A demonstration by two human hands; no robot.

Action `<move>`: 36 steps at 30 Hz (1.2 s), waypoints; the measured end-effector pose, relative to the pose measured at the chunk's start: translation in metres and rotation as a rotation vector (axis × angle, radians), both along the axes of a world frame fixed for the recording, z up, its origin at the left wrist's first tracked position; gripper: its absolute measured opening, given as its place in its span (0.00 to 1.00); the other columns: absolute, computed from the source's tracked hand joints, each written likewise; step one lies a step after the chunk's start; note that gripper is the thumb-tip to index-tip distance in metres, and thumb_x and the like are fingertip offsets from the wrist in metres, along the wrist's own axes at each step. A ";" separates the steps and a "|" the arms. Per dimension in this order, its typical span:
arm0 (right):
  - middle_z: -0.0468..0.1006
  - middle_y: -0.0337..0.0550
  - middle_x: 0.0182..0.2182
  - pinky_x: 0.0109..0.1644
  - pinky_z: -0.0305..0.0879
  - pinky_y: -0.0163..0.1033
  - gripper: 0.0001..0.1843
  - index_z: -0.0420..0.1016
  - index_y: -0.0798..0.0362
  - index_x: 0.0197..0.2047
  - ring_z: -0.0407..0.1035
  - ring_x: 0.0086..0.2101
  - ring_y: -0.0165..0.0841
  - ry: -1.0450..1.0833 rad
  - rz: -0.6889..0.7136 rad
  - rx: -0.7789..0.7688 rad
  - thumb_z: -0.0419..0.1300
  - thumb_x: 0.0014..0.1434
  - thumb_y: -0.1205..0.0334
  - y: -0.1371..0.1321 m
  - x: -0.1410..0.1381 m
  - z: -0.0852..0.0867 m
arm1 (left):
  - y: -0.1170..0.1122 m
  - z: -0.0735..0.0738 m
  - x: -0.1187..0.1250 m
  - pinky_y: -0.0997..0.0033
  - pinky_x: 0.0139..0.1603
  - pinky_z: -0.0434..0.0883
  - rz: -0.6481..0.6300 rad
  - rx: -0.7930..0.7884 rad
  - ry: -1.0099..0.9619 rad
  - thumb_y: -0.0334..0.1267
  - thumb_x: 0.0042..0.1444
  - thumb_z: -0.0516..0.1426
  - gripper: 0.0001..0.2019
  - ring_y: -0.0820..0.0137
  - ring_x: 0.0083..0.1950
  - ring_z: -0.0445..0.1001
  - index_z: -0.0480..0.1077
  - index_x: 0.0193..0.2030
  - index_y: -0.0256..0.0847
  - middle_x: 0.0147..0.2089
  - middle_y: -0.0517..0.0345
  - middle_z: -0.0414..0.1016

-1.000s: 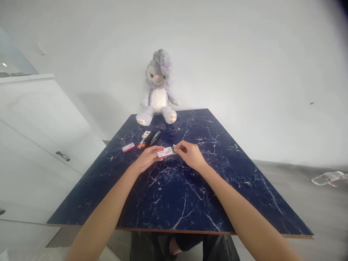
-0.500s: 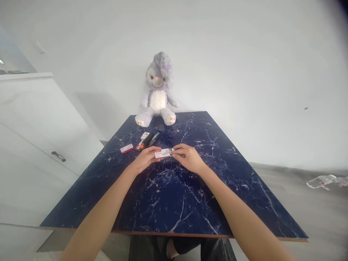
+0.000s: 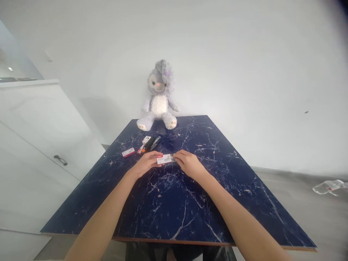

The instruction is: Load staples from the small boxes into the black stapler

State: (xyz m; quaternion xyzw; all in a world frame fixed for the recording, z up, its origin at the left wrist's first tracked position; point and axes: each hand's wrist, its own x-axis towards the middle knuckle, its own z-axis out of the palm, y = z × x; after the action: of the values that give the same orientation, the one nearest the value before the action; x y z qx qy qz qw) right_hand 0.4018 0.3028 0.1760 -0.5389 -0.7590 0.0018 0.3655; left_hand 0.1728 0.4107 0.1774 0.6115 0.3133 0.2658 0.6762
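Above the dark blue marbled table [image 3: 160, 203], my left hand [image 3: 145, 163] is closed around one end of a small red-and-white staple box [image 3: 164, 159] with a grey picture on its face. From its right end sticks a greyish piece, probably a row of staples [image 3: 172, 158]. My right hand [image 3: 189, 162] pinches at that end with thumb and fingers. Just beyond my left hand lie a black stapler-like object [image 3: 148, 144] with an orange spot, a dark slim item [image 3: 156, 143] and a small white box [image 3: 146, 140]. Another red-and-white box [image 3: 128, 152] lies farther left.
A grey plush rabbit [image 3: 159, 105] sits at the table's far edge against the white wall [image 3: 244, 72]. To the left stands a white cabinet [image 3: 32, 152] with a dark handle [image 3: 60, 160]. A clear plastic item [image 3: 327, 186] lies on the floor at right.
My right fingers have drawn closer together at the box's right end, where the greyish piece now shows. The whole view has shifted slightly as my head moved.
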 end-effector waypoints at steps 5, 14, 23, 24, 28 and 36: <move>0.78 0.47 0.45 0.48 0.70 0.39 0.15 0.78 0.48 0.52 0.74 0.42 0.35 0.025 -0.022 0.004 0.52 0.71 0.66 0.000 0.001 0.001 | 0.001 -0.001 0.001 0.67 0.46 0.79 0.004 -0.002 -0.014 0.41 0.57 0.66 0.15 0.64 0.44 0.81 0.76 0.49 0.38 0.47 0.48 0.81; 0.76 0.46 0.40 0.44 0.68 0.37 0.14 0.79 0.50 0.47 0.73 0.38 0.33 0.087 -0.072 -0.039 0.52 0.69 0.68 0.002 0.000 -0.003 | -0.006 -0.001 0.007 0.64 0.50 0.78 -0.024 0.058 0.017 0.43 0.58 0.65 0.15 0.62 0.51 0.79 0.77 0.49 0.39 0.49 0.48 0.80; 0.77 0.43 0.37 0.42 0.67 0.38 0.06 0.78 0.49 0.40 0.72 0.35 0.33 0.333 -0.163 -0.033 0.58 0.64 0.64 0.001 -0.007 0.001 | -0.006 -0.004 0.010 0.67 0.48 0.79 0.014 -0.103 -0.095 0.37 0.57 0.66 0.12 0.64 0.47 0.81 0.78 0.48 0.38 0.50 0.47 0.81; 0.78 0.43 0.38 0.42 0.68 0.39 0.05 0.77 0.49 0.41 0.72 0.35 0.33 0.386 -0.179 -0.041 0.59 0.64 0.62 0.002 -0.007 0.001 | -0.006 -0.003 0.009 0.66 0.49 0.79 0.012 -0.117 -0.117 0.36 0.57 0.66 0.12 0.64 0.47 0.81 0.79 0.48 0.38 0.51 0.47 0.81; 0.79 0.41 0.36 0.37 0.72 0.40 0.12 0.74 0.50 0.43 0.74 0.30 0.32 0.827 -0.180 -0.266 0.65 0.58 0.54 0.006 -0.010 -0.003 | -0.009 0.002 0.008 0.61 0.57 0.75 -0.069 -0.175 -0.239 0.37 0.60 0.64 0.15 0.59 0.54 0.79 0.78 0.53 0.37 0.57 0.44 0.78; 0.83 0.45 0.41 0.55 0.73 0.43 0.14 0.81 0.52 0.40 0.77 0.44 0.38 1.313 -0.038 -0.356 0.69 0.53 0.53 0.008 -0.018 -0.008 | -0.018 -0.002 0.013 0.53 0.63 0.70 -0.099 -0.082 -0.220 0.36 0.57 0.67 0.19 0.58 0.59 0.75 0.77 0.55 0.41 0.59 0.47 0.76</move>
State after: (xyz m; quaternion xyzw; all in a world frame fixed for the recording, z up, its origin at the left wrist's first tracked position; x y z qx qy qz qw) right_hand 0.3837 0.3105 0.1682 -0.4913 -0.3584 0.4470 0.6560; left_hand 0.1862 0.3928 0.1759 0.5654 0.2172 0.2844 0.7432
